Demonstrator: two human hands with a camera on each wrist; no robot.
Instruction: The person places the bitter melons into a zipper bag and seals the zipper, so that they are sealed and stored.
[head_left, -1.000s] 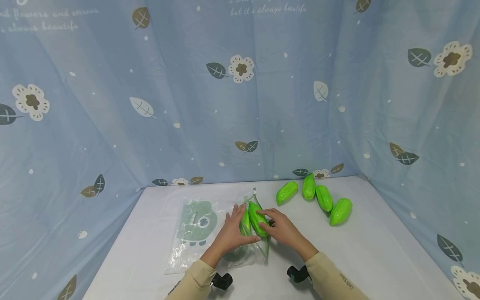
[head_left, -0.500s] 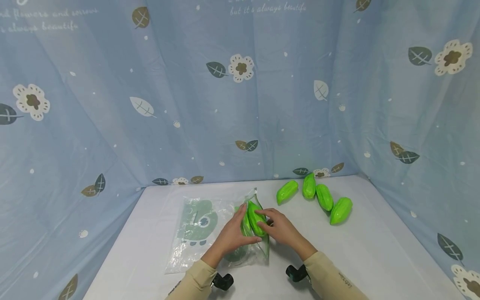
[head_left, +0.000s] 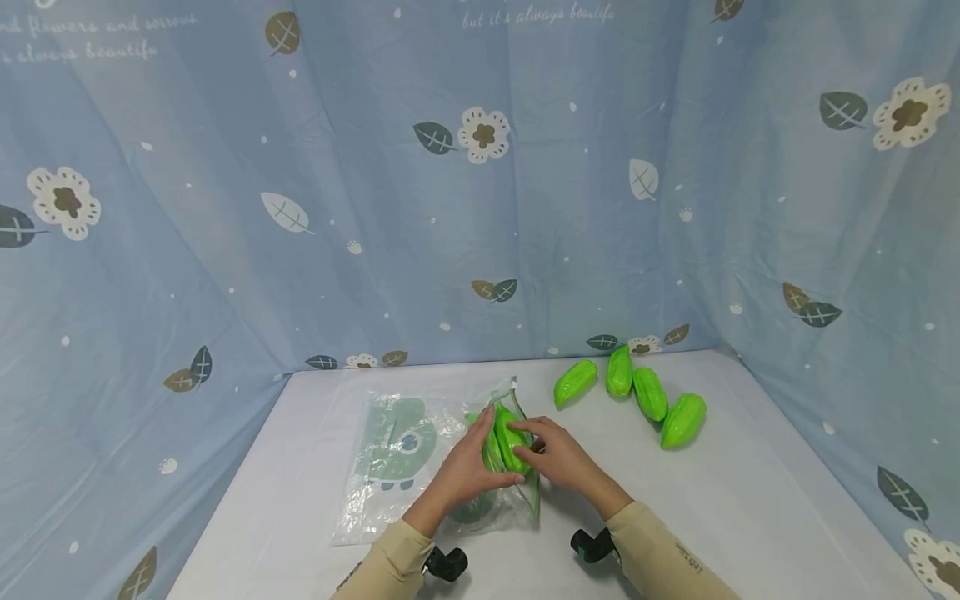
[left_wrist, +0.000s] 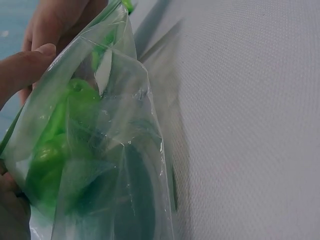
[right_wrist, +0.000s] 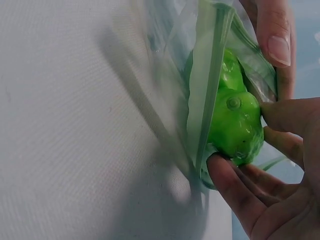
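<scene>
In the head view, a clear zip bag (head_left: 397,450) with a green cartoon print lies flat, its mouth facing right. My left hand (head_left: 468,462) holds the bag's mouth, thumb near and fingers on the far side. One bright green, ridged, vegetable-like piece (head_left: 491,450) is inside, partly hidden by that hand. My right hand (head_left: 566,454) grips a second green piece (head_left: 512,440) in the bag opening, its thumb and fingers on either side, as the right wrist view shows around the round end (right_wrist: 235,120). Through the plastic, the left wrist view shows green shapes (left_wrist: 55,155).
Several more green pieces (head_left: 650,394) lie loose at the back right of the white table (head_left: 637,500). A blue patterned curtain (head_left: 570,208) stands behind the table and along its sides. Black wrist devices (head_left: 446,564) sit below both sleeves.
The right hand and the gripped green piece have shifted slightly left and deeper into the bag opening. The left hand keeps nearly the same place; the loose pieces have not moved.
</scene>
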